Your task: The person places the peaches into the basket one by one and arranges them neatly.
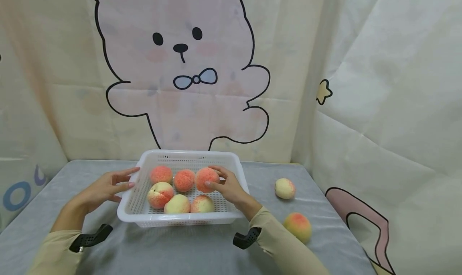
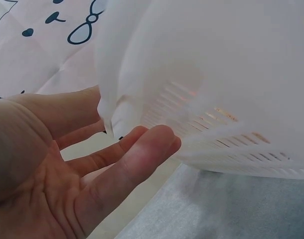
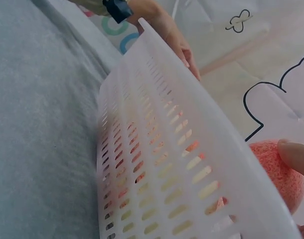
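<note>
My right hand (image 1: 231, 188) reaches over the right side of a white plastic basket (image 1: 177, 217) and grips a coral-red peach (image 1: 205, 176) between thumb and fingers. In the right wrist view, the thumb presses on that peach (image 3: 267, 157) above the basket's rim. At the basket's left side, my left hand (image 1: 102, 188) touches the rim with fairly straight fingers. Seen in the left wrist view, its thumb lies near the basket's slotted outer wall (image 2: 202, 64). Two more coral peaches (image 1: 161, 174) and several yellow-and-red peaches (image 1: 177, 204) lie inside.
To the right of the basket, a pale peach (image 1: 285, 188) and a larger yellow-red peach (image 1: 297, 227) lie on the grey cloth-covered table (image 1: 173, 251). A printed curtain (image 1: 288, 46) hangs behind the table and along its sides.
</note>
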A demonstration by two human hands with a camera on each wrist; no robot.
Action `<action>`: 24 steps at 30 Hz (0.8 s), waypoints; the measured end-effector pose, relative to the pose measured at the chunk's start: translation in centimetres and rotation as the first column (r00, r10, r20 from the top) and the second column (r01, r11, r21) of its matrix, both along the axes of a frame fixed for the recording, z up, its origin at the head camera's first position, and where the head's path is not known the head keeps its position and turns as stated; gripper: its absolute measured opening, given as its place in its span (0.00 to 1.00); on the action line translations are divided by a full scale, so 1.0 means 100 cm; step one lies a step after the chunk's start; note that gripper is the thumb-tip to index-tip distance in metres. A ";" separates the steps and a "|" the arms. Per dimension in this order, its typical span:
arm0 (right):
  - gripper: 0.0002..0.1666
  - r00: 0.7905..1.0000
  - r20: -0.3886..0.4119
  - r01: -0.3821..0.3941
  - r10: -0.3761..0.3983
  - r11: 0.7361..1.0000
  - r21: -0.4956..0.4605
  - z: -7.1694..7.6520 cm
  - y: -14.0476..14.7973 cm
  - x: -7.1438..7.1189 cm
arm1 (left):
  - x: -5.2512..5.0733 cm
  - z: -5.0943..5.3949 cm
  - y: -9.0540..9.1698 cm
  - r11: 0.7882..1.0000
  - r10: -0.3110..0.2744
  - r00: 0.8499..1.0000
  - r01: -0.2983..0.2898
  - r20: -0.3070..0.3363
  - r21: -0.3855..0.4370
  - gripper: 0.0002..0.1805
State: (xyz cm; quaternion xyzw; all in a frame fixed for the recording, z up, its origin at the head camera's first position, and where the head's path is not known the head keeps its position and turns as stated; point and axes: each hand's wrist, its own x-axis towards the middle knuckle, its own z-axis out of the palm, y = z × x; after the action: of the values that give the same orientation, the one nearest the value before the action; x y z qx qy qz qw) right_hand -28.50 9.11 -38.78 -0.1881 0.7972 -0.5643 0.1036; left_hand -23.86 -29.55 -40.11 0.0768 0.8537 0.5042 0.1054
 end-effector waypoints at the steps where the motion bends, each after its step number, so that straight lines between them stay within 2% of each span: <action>1: 0.34 1.000 0.003 0.005 -0.005 1.000 0.003 0.000 0.000 -0.001 | 0.000 0.000 0.000 1.000 0.000 1.000 0.000 0.002 0.001 0.43; 9: 0.34 1.000 0.009 0.009 -0.009 1.000 -0.006 -0.001 -0.004 -0.007 | -0.005 -0.003 -0.002 1.000 -0.011 1.000 0.010 0.009 0.025 0.42; 24: 0.36 1.000 0.028 -0.007 0.008 0.999 -0.034 -0.002 -0.010 -0.010 | -0.005 -0.005 -0.003 0.999 -0.005 1.000 0.004 0.016 0.040 0.42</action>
State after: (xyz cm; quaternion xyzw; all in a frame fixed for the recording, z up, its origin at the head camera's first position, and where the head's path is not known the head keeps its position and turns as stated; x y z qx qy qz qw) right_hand -29.52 8.14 -38.97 -0.1850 0.7851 -0.5801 0.1137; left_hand -24.40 -29.81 -40.57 0.0767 0.8423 0.5217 0.1119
